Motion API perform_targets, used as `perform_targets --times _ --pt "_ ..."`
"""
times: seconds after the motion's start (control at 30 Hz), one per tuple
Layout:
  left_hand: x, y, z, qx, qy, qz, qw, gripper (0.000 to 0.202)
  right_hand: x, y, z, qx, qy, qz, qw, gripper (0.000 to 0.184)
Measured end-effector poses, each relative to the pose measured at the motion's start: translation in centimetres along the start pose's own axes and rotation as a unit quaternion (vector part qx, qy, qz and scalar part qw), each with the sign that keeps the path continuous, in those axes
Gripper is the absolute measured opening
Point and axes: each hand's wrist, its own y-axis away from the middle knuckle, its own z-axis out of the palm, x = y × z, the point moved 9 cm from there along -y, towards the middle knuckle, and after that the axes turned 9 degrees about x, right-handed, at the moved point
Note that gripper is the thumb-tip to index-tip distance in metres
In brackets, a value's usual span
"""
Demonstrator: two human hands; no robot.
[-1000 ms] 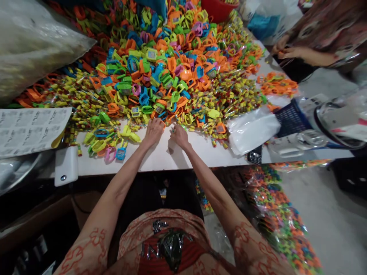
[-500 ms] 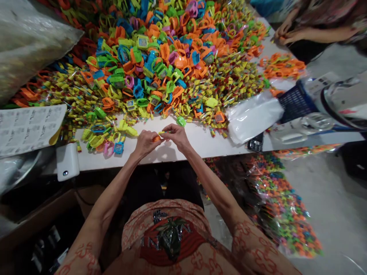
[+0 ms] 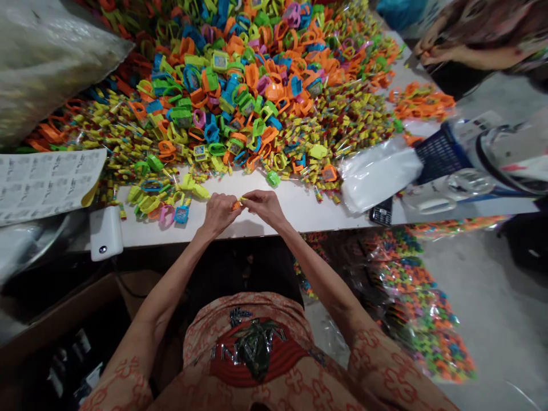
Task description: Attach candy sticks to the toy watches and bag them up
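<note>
My left hand and my right hand meet over the white table's front edge. The left hand pinches a small orange plastic piece; the right hand holds a thin yellow wrapped stick against it. Just beyond them lies a huge heap of coloured plastic toy watches and yellow wrapped sticks. A loose green piece sits close in front of my right hand.
A printed paper sheet and a white box lie at the left. Clear plastic bags, a black phone and a blue basket are at the right. Another person's hands work at the far right. Filled bags lie on the floor.
A second ago both hands reached into the heap's edge. They have drawn back toward me holding the orange piece and the yellow stick, and now press them together.
</note>
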Motion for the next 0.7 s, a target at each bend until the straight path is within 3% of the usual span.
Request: perform_targets --times 0.4,0.7 --pt "0.2 1.0 0.3 0.008 0.013 0.018 1.000 0.023 0.1 0.6 0.1 -0.046 0.020 -0.009 0.999 0.028" --pt "0.2 1.0 0.5 -0.020 -0.003 0.028 0.999 0.028 0.4 0.6 0.1 -0.024 0.055 -0.052 0.997 0.028"
